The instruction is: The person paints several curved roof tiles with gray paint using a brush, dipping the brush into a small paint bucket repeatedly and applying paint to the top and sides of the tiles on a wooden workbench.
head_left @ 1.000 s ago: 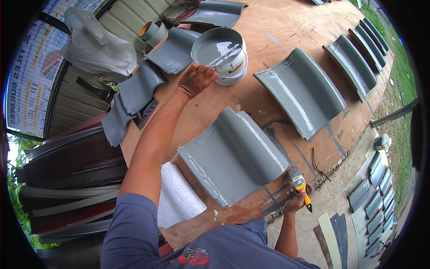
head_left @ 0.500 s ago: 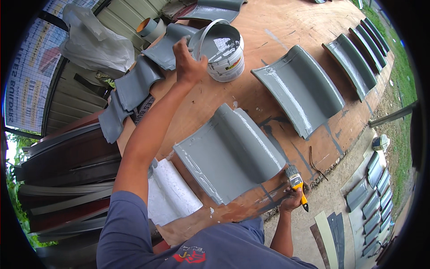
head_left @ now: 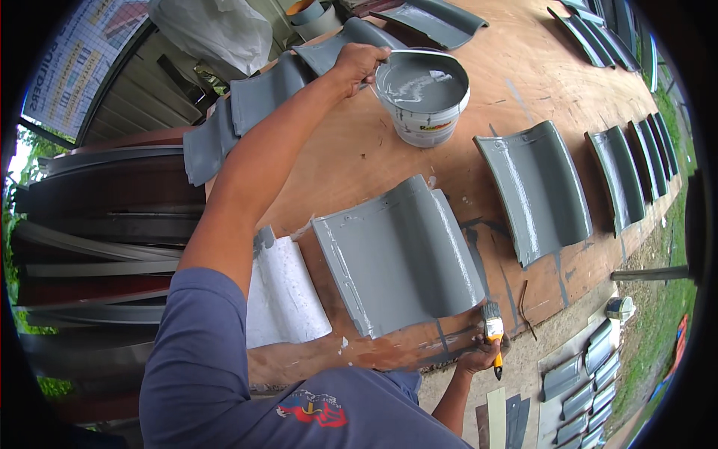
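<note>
Your right hand: grip wrapped round a yellow-handled paintbrush. Your left hand: grip pinching the edge of the paint bucket. On the bench: grey roof tiles, apparently coated; one white roof tile, seemingly uncoated.

L hand grips bucket at rim; R hand holds brush upright-ish, bristles nr gray tile.

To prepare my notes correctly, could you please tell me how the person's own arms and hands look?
The left hand and right hand are bare, without gloves. The left arm wears a short, dark greyish-blue sleeve; the visible right forearm is uncovered. The matching shirt has a mostly red emblem.
</note>
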Available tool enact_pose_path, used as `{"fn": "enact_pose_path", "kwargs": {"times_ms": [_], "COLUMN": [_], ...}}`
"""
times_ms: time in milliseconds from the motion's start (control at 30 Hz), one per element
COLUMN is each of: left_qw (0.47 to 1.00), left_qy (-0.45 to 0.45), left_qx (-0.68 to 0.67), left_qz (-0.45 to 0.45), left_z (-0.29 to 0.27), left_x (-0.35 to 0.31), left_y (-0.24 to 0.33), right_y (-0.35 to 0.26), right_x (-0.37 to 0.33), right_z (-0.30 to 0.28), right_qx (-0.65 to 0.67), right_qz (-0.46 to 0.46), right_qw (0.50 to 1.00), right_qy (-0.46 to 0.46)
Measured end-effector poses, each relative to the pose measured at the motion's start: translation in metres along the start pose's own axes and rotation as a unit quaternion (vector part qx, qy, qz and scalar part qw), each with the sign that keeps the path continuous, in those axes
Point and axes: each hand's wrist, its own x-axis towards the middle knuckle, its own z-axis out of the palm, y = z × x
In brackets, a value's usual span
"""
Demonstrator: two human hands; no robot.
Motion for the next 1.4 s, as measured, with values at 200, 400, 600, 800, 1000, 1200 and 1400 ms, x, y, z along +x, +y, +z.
{"fn": "enact_pose_path", "kwargs": {"times_ms": [200, 400, 600, 800, 1000, 1200, 1400], "left_qw": [0.999, 0.997, 0.996, 0.984, 0.878, 0.789, 0.704], "left_qy": [-0.005, 0.041, 0.084, 0.17, 0.314, 0.523, 0.623], "left_qx": [0.031, 0.057, 0.01, 0.04, 0.325, 0.321, 0.215], "left_qz": [0.011, 0.033, 0.009, 0.028, 0.159, -0.038, -0.266], "left_z": [-0.058, -0.125, -0.173, -0.209, -0.273, -0.339, -0.243], "left_x": [-0.046, -0.107, -0.156, -0.227, -0.375, -0.657, -0.85], "left_y": [-0.019, -0.044, -0.061, -0.079, -0.132, -0.303, -0.39], "right_y": [-0.011, -0.019, -0.059, -0.106, -0.13, -0.163, -0.157], "right_x": [0.0, 0.026, 0.046, 0.026, -0.055, -0.144, -0.176], "right_z": [0.002, -0.021, -0.049, 0.021, 0.192, 0.365, 0.471], "right_qx": [0.021, 0.152, 0.231, 0.189, 0.022, -0.071, 0.091], "right_qz": [0.005, 0.065, 0.026, -0.019, -0.09, -0.24, -0.156], "right_qw": [1.0, 0.984, 0.961, 0.981, 0.952, 0.788, 0.813], "right_qy": [0.019, 0.063, 0.15, -0.04, -0.292, -0.562, -0.554]}}
